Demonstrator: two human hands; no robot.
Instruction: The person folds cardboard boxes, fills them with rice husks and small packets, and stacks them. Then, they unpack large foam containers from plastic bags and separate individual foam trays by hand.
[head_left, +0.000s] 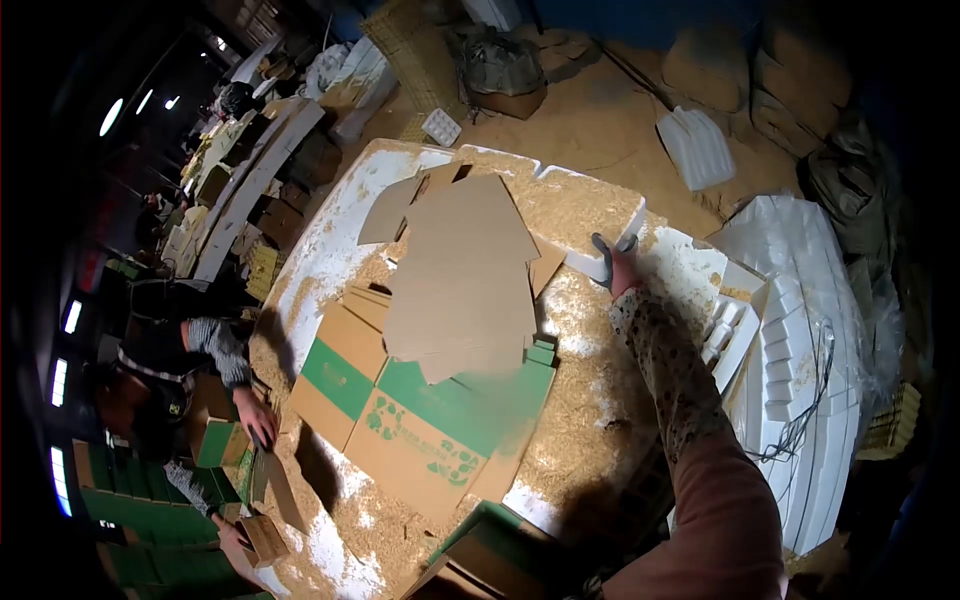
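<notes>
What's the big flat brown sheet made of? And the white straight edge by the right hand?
The big flat brown sheet looks like cardboard: matte tan, crisp cut edges. The white straight edge looks chunky and smooth, probably foam, perhaps plastic.

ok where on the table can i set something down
Two patches of the table look free, though strewn with brown crumbs: between the green-banded carton and the right sleeve, and between the cardboard sheet and the table's left edge. Crowded: mid-table, under that sheet and carton, and at right, by white foam trays.

white foam box (pixel 582 262); open-topped; tan granules (pixel 572 212) inside; lying flat; just beside brown cardboard (pixel 460 270)
</notes>
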